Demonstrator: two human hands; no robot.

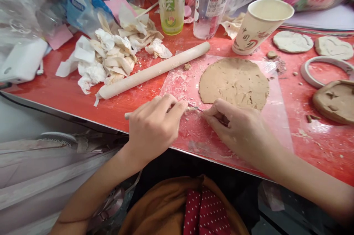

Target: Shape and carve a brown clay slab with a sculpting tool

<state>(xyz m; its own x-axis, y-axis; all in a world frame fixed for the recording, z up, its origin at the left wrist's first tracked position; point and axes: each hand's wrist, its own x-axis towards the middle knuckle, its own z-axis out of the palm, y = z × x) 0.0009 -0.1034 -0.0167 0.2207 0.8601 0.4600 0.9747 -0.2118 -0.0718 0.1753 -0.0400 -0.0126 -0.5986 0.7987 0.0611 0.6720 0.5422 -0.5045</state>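
My left hand [156, 122] is closed round a slim clay tool [127, 116], whose pale rounded end pokes out on the left. Its thin tip shows past my knuckles, towards my right hand [235, 124]. My right fingers are pinched together near that tip; what they hold, if anything, is too small to make out. Just beyond the right hand a flat round slab of brown clay [233, 82] lies on a clear plastic sheet [279, 117]. The slab's surface has cracks and small pits. A pale rolling pin [155, 71] rests diagonally behind my left hand.
Crumpled tissues [107, 56] lie at the back left, near a white device [23, 59]. Two drink cups and a paper cup [261, 24] stand behind the slab. To the right are a tape roll [305, 74], a thick clay piece [336, 102] and two pale discs [293, 41].
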